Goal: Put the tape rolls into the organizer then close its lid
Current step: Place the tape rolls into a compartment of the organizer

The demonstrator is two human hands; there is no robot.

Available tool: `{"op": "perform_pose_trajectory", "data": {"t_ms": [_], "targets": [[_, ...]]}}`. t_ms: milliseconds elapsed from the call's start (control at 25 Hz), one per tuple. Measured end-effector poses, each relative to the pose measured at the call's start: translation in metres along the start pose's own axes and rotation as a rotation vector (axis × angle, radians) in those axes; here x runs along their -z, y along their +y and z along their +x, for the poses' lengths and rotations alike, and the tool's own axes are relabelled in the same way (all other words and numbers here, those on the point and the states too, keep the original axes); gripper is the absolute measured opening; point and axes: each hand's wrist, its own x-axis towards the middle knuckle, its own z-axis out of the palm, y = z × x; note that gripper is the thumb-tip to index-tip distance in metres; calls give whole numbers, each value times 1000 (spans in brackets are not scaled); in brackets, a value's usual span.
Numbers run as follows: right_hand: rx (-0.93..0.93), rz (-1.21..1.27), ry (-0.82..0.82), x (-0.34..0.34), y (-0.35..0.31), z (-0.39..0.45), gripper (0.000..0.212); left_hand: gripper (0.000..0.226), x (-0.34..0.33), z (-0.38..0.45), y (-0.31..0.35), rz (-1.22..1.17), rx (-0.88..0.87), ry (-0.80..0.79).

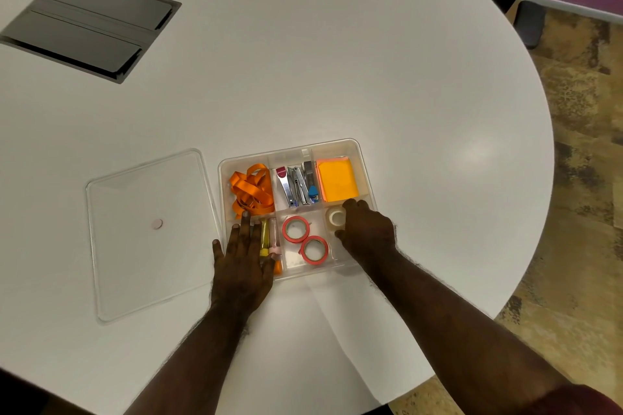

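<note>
Beside organizer (365, 165) lies lid (148, 232), right hand (367, 232) on clear tape roll (336, 216)

1. Table (303, 61): white, round; grey hatch (87, 25) set in far left.
2. Organizer (365, 158): clear, compartmented, lid off.
3. Lid (148, 232): clear, flat on table, just left of organizer.
4. Contents: orange ribbon (251, 190), staplers (296, 185), orange notes (337, 179), markers (268, 236), two red tape rolls (296, 228) (314, 249) in near middle compartment.
5. White tape roll (336, 217): near right compartment, right hand (367, 232) curled around it.
6. Left hand (242, 259): flat, fingers spread, on organizer's near left corner.
</note>
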Motion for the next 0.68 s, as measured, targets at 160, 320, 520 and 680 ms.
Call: {"op": "perform_pose_trajectory", "data": {"t_ms": [160,320,520,680], "targets": [[-47,69,30,-7,-3,1,53,74,-1,-1,-1,12,-4,-10],[-49,93,18,-13,-2,1,58,72,-2,1,-2,3,21,-31],[-71,132,57,-12,8,-1,50,72,-1,1,-1,-7,27,-41],[-63,128,92,-9,7,2,36,72,1,0,0,1,10,-31]]}}
